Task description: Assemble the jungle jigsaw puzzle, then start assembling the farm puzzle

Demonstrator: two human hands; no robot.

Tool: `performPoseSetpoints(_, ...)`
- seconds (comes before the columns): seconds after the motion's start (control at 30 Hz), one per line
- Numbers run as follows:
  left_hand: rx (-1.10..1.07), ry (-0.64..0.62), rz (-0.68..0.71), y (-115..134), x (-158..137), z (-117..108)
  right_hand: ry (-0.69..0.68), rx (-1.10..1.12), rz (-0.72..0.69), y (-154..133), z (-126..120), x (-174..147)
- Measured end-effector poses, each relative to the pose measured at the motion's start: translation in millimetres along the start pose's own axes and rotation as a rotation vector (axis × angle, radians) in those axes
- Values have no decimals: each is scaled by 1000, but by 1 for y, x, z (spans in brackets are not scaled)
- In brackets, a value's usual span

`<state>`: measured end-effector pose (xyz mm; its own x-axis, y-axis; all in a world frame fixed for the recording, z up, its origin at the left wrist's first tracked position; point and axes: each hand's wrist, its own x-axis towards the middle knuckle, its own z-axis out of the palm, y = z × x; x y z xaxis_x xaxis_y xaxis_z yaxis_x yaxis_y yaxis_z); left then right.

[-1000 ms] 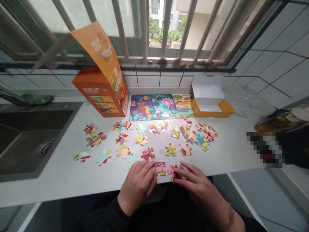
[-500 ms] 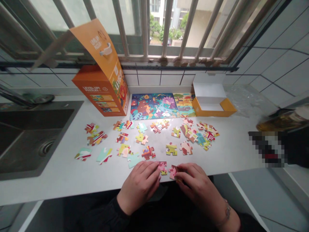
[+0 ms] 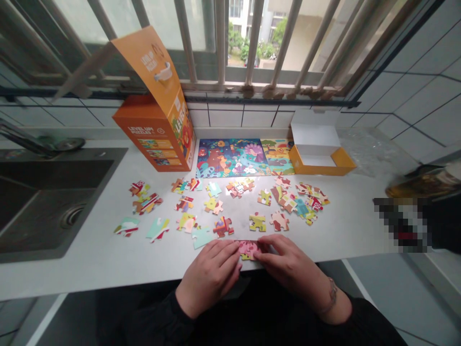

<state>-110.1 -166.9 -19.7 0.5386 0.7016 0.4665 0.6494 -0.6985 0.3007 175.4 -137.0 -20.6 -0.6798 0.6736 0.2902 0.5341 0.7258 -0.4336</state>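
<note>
At the counter's front edge, pink and green jigsaw pieces (image 3: 248, 250) lie edge to edge between my hands. My left hand (image 3: 211, 274) is closed at their left end, its fingertips pressing on the piece there and covering part of it. From the other side, my right hand (image 3: 290, 262) pinches the right-hand piece between thumb and fingers. Whether the two are fully interlocked cannot be made out. Just beyond my left fingers lie a red and purple piece (image 3: 223, 226) and a pale green piece (image 3: 201, 236). A green piece (image 3: 257, 221) and a brown-spotted piece (image 3: 280, 221) lie beyond my right hand.
Several loose pieces (image 3: 239, 187) and a piled group (image 3: 300, 202) are spread over the white counter (image 3: 97, 230). Behind them are an assembled puzzle picture (image 3: 230, 157), an orange puzzle box (image 3: 154, 139) and an open yellow box (image 3: 324, 166). A sink (image 3: 97, 192) is at left.
My right hand has moved its pink piece left, closing the gap to the piece at my left hand. The left hand stays nearly in place. The view has shifted slightly.
</note>
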Motion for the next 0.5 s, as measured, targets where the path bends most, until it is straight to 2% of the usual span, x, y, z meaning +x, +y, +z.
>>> performPoseSetpoints(0.13, 16, -53, -5, 1, 3, -2, -16, -60, -10, -3, -3, -1)
performPoseSetpoints(0.33, 91, -208, 2, 1, 7, -2, -10, -75, -9, -2, -4, 0)
performPoseSetpoints(0.5, 113, -218, -1, 0, 6, -2, 44, -3, 16, -2, -3, 1)
